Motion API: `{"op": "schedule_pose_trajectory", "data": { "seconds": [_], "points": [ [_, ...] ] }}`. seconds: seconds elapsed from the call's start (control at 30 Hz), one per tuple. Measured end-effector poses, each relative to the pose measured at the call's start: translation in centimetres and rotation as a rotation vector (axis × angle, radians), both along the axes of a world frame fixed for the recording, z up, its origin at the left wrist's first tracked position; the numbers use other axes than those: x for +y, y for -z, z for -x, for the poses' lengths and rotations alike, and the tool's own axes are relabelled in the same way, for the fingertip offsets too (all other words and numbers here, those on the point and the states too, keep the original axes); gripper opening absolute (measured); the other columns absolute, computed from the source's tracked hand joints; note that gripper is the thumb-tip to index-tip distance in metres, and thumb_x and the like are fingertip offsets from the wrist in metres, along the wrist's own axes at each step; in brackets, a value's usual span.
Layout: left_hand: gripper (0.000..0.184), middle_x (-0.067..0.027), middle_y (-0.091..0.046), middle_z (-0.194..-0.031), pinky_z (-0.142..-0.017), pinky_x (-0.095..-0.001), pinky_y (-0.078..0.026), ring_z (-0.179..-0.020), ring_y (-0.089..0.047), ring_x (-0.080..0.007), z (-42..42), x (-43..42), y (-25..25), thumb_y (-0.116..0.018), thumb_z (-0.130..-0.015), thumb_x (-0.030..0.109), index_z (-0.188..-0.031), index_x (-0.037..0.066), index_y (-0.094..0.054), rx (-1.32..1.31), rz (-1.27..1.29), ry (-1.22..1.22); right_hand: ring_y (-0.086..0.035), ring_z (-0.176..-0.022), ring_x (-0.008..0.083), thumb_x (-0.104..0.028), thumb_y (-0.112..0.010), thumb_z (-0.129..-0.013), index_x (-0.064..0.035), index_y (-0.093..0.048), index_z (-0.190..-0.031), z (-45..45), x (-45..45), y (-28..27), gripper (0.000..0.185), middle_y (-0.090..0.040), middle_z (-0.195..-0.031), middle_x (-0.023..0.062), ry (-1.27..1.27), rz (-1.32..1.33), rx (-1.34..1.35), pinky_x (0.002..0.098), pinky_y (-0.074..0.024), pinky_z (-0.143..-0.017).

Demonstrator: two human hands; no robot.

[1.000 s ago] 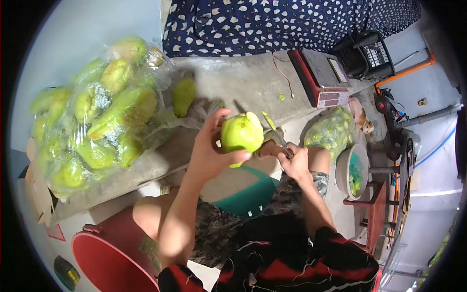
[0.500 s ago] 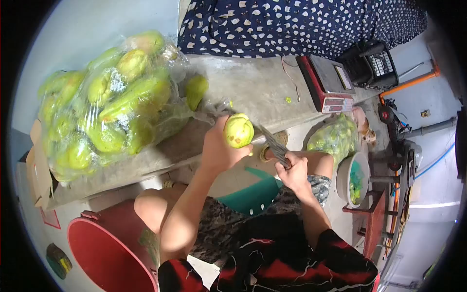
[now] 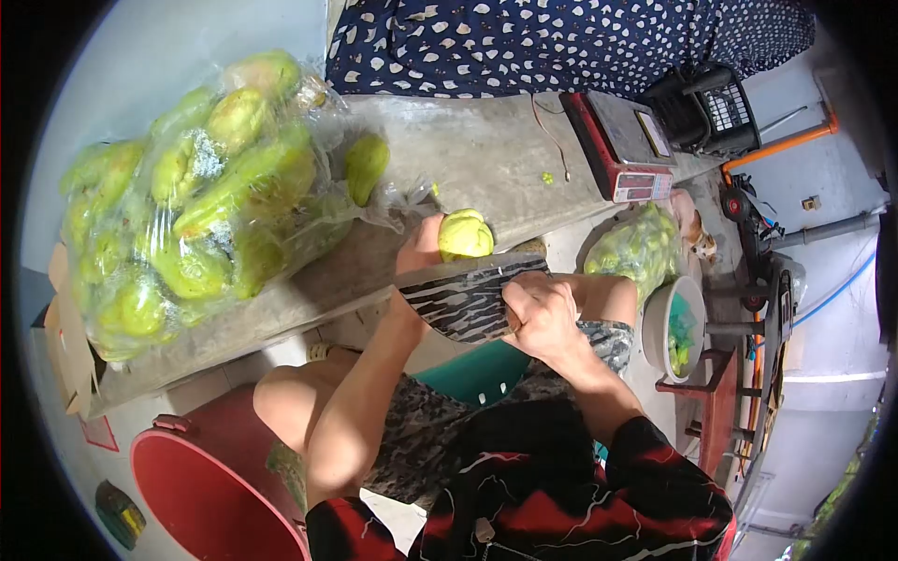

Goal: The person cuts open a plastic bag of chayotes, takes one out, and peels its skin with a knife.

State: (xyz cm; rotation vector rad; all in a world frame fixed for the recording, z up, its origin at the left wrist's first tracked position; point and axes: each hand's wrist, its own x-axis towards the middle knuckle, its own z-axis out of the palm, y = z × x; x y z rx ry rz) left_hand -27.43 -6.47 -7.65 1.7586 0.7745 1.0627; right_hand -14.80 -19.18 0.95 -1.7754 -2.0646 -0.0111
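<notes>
The left hand (image 3: 420, 243) is gripping a green fruit (image 3: 465, 235) from the side, its fingers mostly hidden behind the fruit and the blade, so how they are curling cannot be told. The fruit is sitting in that grasp in front of the person, near the close edge of the concrete table (image 3: 468, 140), its rounded, creased end showing. The right hand (image 3: 545, 316) is wrapping closed around the handle of a broad knife (image 3: 458, 297), whose black-and-white striped blade is turning its flat side to the camera and is covering part of the left hand and wrist; whether the edge is touching the fruit cannot be told. A green container (image 3: 477, 374) is standing below, between the knees. On the table, a large clear bag of green fruits (image 3: 210, 206) is leaning to the left, a loose fruit (image 3: 366, 169) is lying just beside it, and a red scale (image 3: 617, 150) is standing toward the right end. Beyond the right knee, another filled bag (image 3: 634, 250) is resting near a pale basin (image 3: 658, 323), and a red bucket (image 3: 210, 481) is standing at lower left.
</notes>
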Motion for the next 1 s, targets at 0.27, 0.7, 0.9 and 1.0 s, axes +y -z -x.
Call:
{"op": "schedule_pose_trajectory", "data": {
  "seconds": [0.27, 0.7, 0.9, 1.0],
  "points": [
    [0.057, -0.0198, -0.065, -0.095, -0.080, -0.0430, -0.052, -0.092, -0.065, -0.0386, 1.2, -0.6, -2.9, -0.083, -0.060, 0.019, -0.107, 0.002, -0.057, 0.114, 0.216, 0.073, -0.058, -0.057, 0.0355, -0.008, -0.069, -0.055, -0.0042, -0.048, -0.067, -3.8, -0.3, 2.9, 0.025, -0.053, -0.060, 0.0145, 0.287, 0.094, 0.020, 0.0435, -0.0471, -0.053],
    [0.061, -0.0165, -0.070, -0.095, -0.077, -0.0380, -0.054, -0.090, -0.070, -0.0308, 0.9, -0.4, -3.5, -0.086, -0.061, 0.020, -0.110, 0.002, -0.056, 0.048, 0.011, 0.035, -0.065, -0.068, 0.0419, -0.027, -0.070, -0.076, -0.0028, -0.064, -0.084, -8.4, -0.7, 5.1, 0.027, -0.065, -0.068, 0.0204, 0.580, 0.322, 0.004, 0.0477, -0.0549, -0.069],
    [0.065, -0.0138, -0.069, -0.096, -0.083, -0.0350, -0.052, -0.091, -0.067, -0.0249, 1.0, -0.4, -3.4, -0.084, -0.066, 0.018, -0.121, 0.000, -0.054, -0.058, 0.198, 0.078, -0.065, -0.064, 0.0404, -0.018, -0.065, -0.074, -0.0004, -0.064, -0.075, -7.0, -1.8, 4.7, 0.018, -0.060, -0.062, 0.0212, 0.614, 0.239, 0.240, 0.0451, -0.0525, -0.063],
    [0.065, -0.0130, -0.068, -0.099, -0.085, -0.0334, -0.051, -0.092, -0.064, -0.0210, 1.4, 0.6, -3.7, -0.082, -0.072, 0.020, -0.126, -0.002, -0.053, -0.215, 0.163, 0.097, -0.064, -0.060, 0.0389, -0.017, -0.064, -0.074, 0.0006, -0.063, -0.074, -5.8, -1.3, 3.8, 0.017, -0.059, -0.060, 0.0205, 0.608, 0.239, 0.302, 0.0438, -0.0523, -0.061]
  ]
}}
